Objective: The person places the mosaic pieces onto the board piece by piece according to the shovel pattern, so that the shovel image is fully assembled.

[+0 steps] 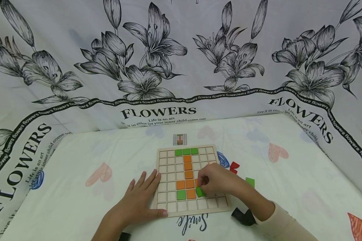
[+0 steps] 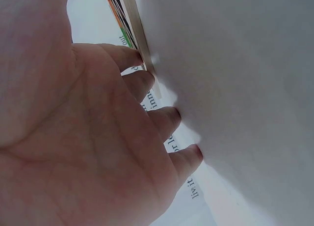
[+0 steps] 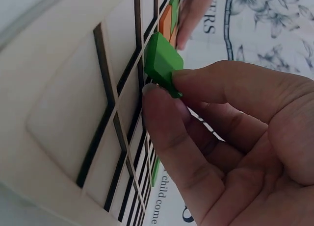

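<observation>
A wooden grid board (image 1: 172, 208) lies on the table with green and orange square tiles in some cells. Three green tiles (image 1: 186, 152) line its far row, and a column of orange tiles (image 1: 188, 166) runs down toward me. My right hand (image 1: 215, 180) pinches a green tile (image 3: 164, 59) between thumb and forefinger, tilted at a cell right of the column's near end. Another green tile (image 1: 181, 194) sits in a cell left of the column. With fingers spread, my left hand (image 1: 141, 197) rests at the board's left edge, its fingertips against the side.
A small printed picture card (image 1: 179, 139) lies beyond the board's far edge. To the right are red pieces (image 1: 234, 166) and a loose green tile (image 1: 250, 182). A black strap (image 1: 243, 217) shows by the right wrist. A flower-printed cloth (image 1: 157, 67) hangs behind the table.
</observation>
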`<action>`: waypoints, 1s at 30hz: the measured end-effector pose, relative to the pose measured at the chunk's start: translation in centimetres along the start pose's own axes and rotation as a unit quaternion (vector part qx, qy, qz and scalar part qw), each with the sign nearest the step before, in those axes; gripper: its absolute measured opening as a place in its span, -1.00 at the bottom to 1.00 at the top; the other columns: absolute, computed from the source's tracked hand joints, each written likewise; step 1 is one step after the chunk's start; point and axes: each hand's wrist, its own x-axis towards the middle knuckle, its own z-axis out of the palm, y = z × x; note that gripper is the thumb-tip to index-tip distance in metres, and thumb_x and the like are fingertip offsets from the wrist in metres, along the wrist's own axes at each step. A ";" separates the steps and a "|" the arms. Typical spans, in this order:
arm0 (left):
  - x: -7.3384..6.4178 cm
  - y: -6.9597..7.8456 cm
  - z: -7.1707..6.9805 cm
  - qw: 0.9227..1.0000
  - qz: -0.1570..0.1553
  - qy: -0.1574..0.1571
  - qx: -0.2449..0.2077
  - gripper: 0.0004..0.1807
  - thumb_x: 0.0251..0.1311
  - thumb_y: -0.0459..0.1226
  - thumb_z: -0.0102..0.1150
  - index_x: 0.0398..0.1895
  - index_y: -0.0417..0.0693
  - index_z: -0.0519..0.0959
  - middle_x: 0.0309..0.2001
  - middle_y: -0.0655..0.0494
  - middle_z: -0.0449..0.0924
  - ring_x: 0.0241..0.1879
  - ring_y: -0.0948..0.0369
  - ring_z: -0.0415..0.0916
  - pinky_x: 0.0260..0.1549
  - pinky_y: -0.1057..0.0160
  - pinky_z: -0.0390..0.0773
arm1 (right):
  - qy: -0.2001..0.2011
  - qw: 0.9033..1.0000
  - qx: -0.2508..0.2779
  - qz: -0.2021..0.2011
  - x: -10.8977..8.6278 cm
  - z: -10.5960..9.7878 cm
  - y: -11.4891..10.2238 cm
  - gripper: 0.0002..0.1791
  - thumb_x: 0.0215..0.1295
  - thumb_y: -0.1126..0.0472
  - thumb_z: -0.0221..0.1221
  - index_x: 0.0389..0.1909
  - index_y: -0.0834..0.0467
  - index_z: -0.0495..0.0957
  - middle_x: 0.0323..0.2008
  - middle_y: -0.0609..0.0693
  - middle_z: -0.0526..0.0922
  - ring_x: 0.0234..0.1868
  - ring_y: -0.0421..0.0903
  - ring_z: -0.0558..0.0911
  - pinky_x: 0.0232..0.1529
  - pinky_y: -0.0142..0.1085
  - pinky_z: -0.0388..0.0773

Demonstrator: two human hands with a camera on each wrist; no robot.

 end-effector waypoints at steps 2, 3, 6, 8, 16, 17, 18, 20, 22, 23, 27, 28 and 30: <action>0.0 0.0 0.0 1.000 0.000 -0.001 0.000 0.30 -0.16 0.52 0.21 0.60 0.04 0.09 0.60 0.13 -0.08 0.56 -0.12 -0.23 0.38 -0.35 -0.16 | -0.005 1.000 -0.005 0.000 -0.1 0.1 -0.1 -0.76 0.12 0.43 0.30 -0.57 0.02 0.62 -0.58 -0.23 0.54 -0.48 -0.20 0.50 -0.45 -0.36 0.53; 0.0 0.0 0.0 1.000 -0.001 -0.001 0.000 0.30 -0.16 0.52 0.21 0.60 0.04 0.09 0.60 0.13 -0.08 0.56 -0.12 -0.23 0.38 -0.35 -0.16 | -0.005 1.000 -0.008 0.000 -0.1 0.1 -0.1 -0.75 0.11 0.43 0.30 -0.58 0.01 0.61 -0.59 -0.22 0.53 -0.49 -0.20 0.49 -0.46 -0.36 0.51; 0.1 0.0 0.0 1.000 -0.001 -0.002 -0.001 0.30 -0.16 0.52 0.21 0.60 0.04 0.09 0.60 0.12 -0.08 0.55 -0.12 -0.23 0.38 -0.35 -0.16 | -0.005 1.000 -0.015 0.004 -0.1 0.3 -0.1 -0.74 0.09 0.41 0.32 -0.60 -0.01 0.59 -0.62 -0.21 0.51 -0.50 -0.20 0.49 -0.48 -0.35 0.49; 0.1 0.0 0.0 1.000 0.000 -0.001 -0.001 0.30 -0.16 0.52 0.21 0.60 0.04 0.09 0.60 0.12 -0.08 0.55 -0.12 -0.22 0.38 -0.34 -0.16 | -0.004 1.000 -0.021 0.010 -0.1 0.4 0.0 -0.73 0.09 0.39 0.34 -0.61 -0.03 0.58 -0.62 -0.22 0.51 -0.50 -0.21 0.49 -0.49 -0.36 0.48; 0.1 -0.1 0.0 1.000 0.002 0.000 -0.002 0.30 -0.16 0.51 0.22 0.60 0.03 0.10 0.60 0.11 -0.07 0.55 -0.12 -0.22 0.38 -0.35 -0.16 | 0.002 0.998 -0.051 0.023 0.0 0.8 -0.1 -0.68 0.09 0.34 0.41 -0.69 -0.05 0.56 -0.69 -0.22 0.48 -0.49 -0.20 0.49 -0.52 -0.36 0.44; 0.1 -0.1 0.0 1.000 0.002 0.000 -0.002 0.30 -0.16 0.51 0.22 0.60 0.03 0.10 0.60 0.11 -0.07 0.55 -0.12 -0.22 0.38 -0.35 -0.16 | 0.004 0.998 -0.056 0.022 0.0 0.8 -0.1 -0.67 0.09 0.34 0.41 -0.70 -0.05 0.55 -0.69 -0.22 0.47 -0.49 -0.20 0.48 -0.52 -0.37 0.43; 0.1 -0.1 0.0 1.000 0.002 0.000 -0.002 0.30 -0.16 0.51 0.22 0.60 0.03 0.10 0.60 0.11 -0.07 0.55 -0.12 -0.22 0.38 -0.35 -0.16 | 0.005 0.998 -0.061 0.020 0.0 0.8 -0.2 -0.67 0.08 0.34 0.42 -0.71 -0.05 0.55 -0.70 -0.22 0.46 -0.49 -0.20 0.48 -0.52 -0.37 0.41; 0.1 -0.1 0.0 1.000 0.003 0.000 -0.003 0.30 -0.16 0.51 0.22 0.60 0.03 0.10 0.60 0.11 -0.07 0.55 -0.13 -0.22 0.38 -0.36 -0.16 | 0.005 0.998 -0.069 0.015 0.0 0.8 -0.2 -0.67 0.08 0.34 0.42 -0.71 -0.05 0.55 -0.70 -0.23 0.45 -0.48 -0.21 0.47 -0.52 -0.37 0.40; 0.1 -0.1 0.0 1.000 0.004 0.001 -0.003 0.30 -0.15 0.51 0.21 0.60 0.02 0.10 0.60 0.10 -0.07 0.55 -0.14 -0.21 0.37 -0.36 -0.15 | -0.001 0.998 -0.068 0.013 0.0 0.6 -0.2 -0.69 0.09 0.32 0.42 -0.70 -0.05 0.58 -0.68 -0.25 0.47 -0.48 -0.22 0.47 -0.51 -0.37 0.41; 0.1 -0.1 -0.1 1.000 0.005 0.002 -0.005 0.30 -0.15 0.51 0.21 0.60 0.02 0.10 0.60 0.10 -0.07 0.55 -0.14 -0.21 0.37 -0.36 -0.15 | -0.006 0.998 -0.063 0.011 -0.1 0.5 -0.2 -0.71 0.10 0.32 0.41 -0.68 -0.05 0.61 -0.67 -0.26 0.49 -0.48 -0.22 0.48 -0.49 -0.36 0.43; 0.0 -0.1 -0.1 1.000 0.008 0.004 -0.005 0.30 -0.15 0.51 0.22 0.60 0.01 0.10 0.60 0.09 -0.06 0.55 -0.15 -0.20 0.37 -0.37 -0.14 | -0.035 0.999 -0.041 0.006 -0.4 -0.6 0.0 -0.81 0.19 0.29 0.37 -0.55 -0.04 0.71 -0.58 -0.29 0.58 -0.45 -0.24 0.52 -0.42 -0.34 0.51; 0.0 -0.1 -0.1 1.000 0.007 0.004 -0.004 0.30 -0.15 0.50 0.22 0.60 0.01 0.10 0.60 0.09 -0.06 0.55 -0.15 -0.20 0.36 -0.37 -0.14 | -0.037 0.998 -0.042 0.007 -0.5 -1.0 0.0 -0.82 0.21 0.29 0.36 -0.53 -0.03 0.72 -0.56 -0.29 0.58 -0.44 -0.23 0.52 -0.40 -0.32 0.51; 0.1 -0.1 0.0 1.000 0.008 0.003 -0.003 0.30 -0.15 0.51 0.22 0.60 0.02 0.10 0.60 0.09 -0.06 0.55 -0.15 -0.20 0.36 -0.37 -0.14 | -0.032 0.998 -0.055 0.014 -0.9 -2.0 0.3 -0.83 0.25 0.27 0.33 -0.52 -0.01 0.71 -0.56 -0.28 0.57 -0.46 -0.23 0.50 -0.42 -0.30 0.50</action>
